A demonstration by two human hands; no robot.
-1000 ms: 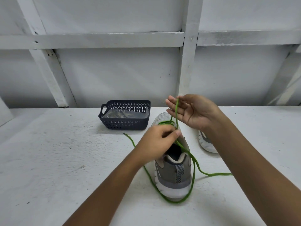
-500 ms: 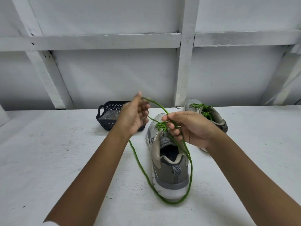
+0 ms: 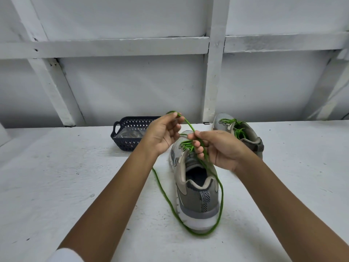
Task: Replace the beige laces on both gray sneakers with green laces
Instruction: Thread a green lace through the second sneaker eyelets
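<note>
A gray sneaker (image 3: 198, 193) stands heel toward me on the white table, green lace (image 3: 166, 197) threaded through its front eyelets. The lace's slack loops on the table around the heel. My left hand (image 3: 163, 134) pinches one end of the lace, raised above the toe. My right hand (image 3: 217, 148) grips the other strand just over the tongue. A taut stretch of lace runs between both hands. The second gray sneaker (image 3: 243, 133), laced in green, stands behind my right hand.
A dark perforated basket (image 3: 128, 133) with pale laces inside sits at the back, left of the shoes, partly hidden by my left hand. The white table (image 3: 56, 186) ends at a white panelled wall with beams.
My left hand left the shoe's collar and rose to the left with a lace end. My right hand dropped from above the toe to the tongue, uncovering the second sneaker.
</note>
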